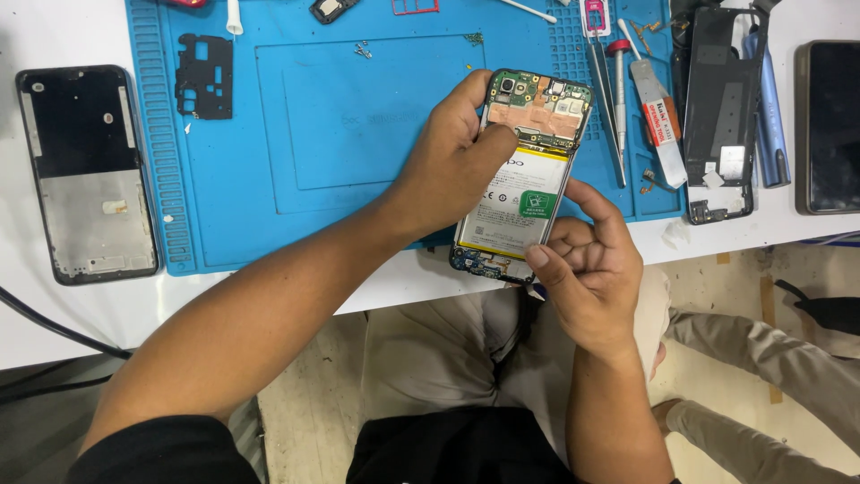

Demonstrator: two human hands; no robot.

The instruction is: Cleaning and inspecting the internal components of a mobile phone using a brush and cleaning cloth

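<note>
You are holding an opened phone [524, 175] with both hands, just over the near edge of the blue work mat [296, 134]. The phone's back is off, so you can see its white battery [518, 202] in the middle and the green circuit board [540, 106] at the top. Your left hand [452, 161] is wrapped around the phone's left side, with the thumb pressing on the phone just under the board. Your right hand [587, 269] is curled around the bottom right corner, with the thumb on the lower edge and a finger along the right side. Both hands are closed on the phone. To the left, on the white table [54, 323], a phone frame [87, 175] lies flat, well apart from your hands. A black metal plate [204, 76] sits on the mat near its top left. On the right side of the mat lie tweezers [607, 99] and a flat scraper tool [658, 121], and just past them a black back cover [721, 116]. A dark phone [829, 125] lies at the far right. Tiny screws [363, 51] sit near the top of the mat.
</note>
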